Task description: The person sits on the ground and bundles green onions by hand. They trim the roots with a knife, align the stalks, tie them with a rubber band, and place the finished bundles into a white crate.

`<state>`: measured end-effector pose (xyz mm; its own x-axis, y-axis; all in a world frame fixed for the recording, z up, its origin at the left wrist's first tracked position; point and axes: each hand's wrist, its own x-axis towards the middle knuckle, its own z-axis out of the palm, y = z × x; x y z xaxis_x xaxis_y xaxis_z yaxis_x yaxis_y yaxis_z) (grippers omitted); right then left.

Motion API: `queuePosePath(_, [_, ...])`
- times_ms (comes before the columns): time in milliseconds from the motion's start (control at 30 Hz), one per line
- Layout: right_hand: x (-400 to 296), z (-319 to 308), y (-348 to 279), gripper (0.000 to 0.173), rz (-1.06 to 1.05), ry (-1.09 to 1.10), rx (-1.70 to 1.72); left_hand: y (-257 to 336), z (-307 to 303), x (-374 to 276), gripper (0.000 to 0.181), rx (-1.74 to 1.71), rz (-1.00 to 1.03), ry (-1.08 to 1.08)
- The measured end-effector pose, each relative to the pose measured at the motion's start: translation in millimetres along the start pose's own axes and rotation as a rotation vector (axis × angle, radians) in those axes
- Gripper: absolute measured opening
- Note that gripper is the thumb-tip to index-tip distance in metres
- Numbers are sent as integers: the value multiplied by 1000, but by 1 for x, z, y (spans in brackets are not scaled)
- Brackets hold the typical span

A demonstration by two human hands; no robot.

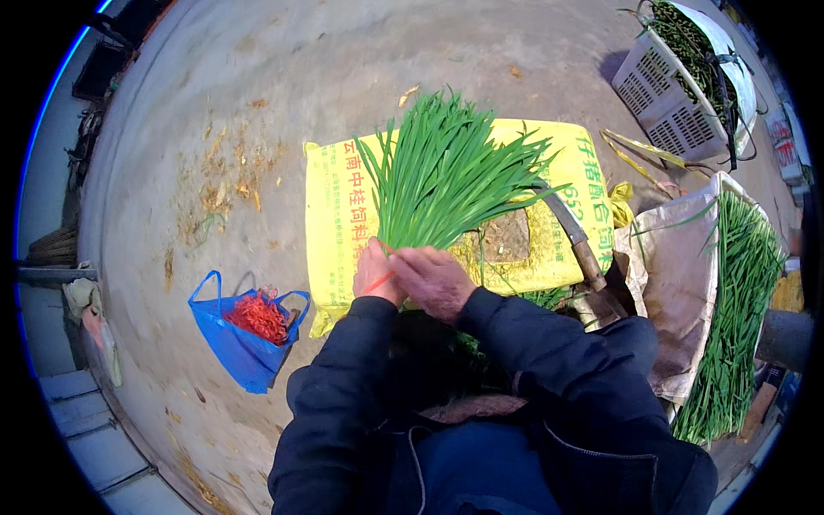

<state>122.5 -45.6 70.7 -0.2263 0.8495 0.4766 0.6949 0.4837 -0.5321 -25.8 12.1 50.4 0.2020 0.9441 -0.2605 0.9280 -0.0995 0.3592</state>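
Observation:
Both my hands meet at the lower end of a fanned bunch of long green leaves (444, 174), probably garlic chives. My left hand (375, 273) is closed around the bunch's base, with a red tie strip (380, 282) running across it. My right hand (434, 280) overlaps the left one from the right, its fingers at the strip by the stems. The cut ends are hidden by the hands. Beneath the leaves lies a yellow printed sack (331, 225) with a wooden block (506, 237) on it. A sickle (570, 225) with a wooden handle rests at the sack's right side.
At the left, a blue bag (244, 341) holds red strips (261, 315). More long green leaves (727, 322) lie in a cloth-lined container (676, 290) at right. A white plastic crate (676, 103) of green stalks stands at upper right. Dry scraps (219, 193) litter the concrete floor.

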Motion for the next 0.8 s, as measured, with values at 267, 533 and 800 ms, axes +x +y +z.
queuePosePath(267, [24, 20, -1, 25, -7, -266, 131, -19, 15, 2, 49, -9, 94, 69])
queuePosePath(533, [39, 53, -32, 30, 204, 72, 525, -37, 18, 19, 49, -107, 125, 33])
queuePosePath(800, [25, 6, -31, 17, 388, -56, 562, -29, -4, 33, 57, -200, 6, -207])
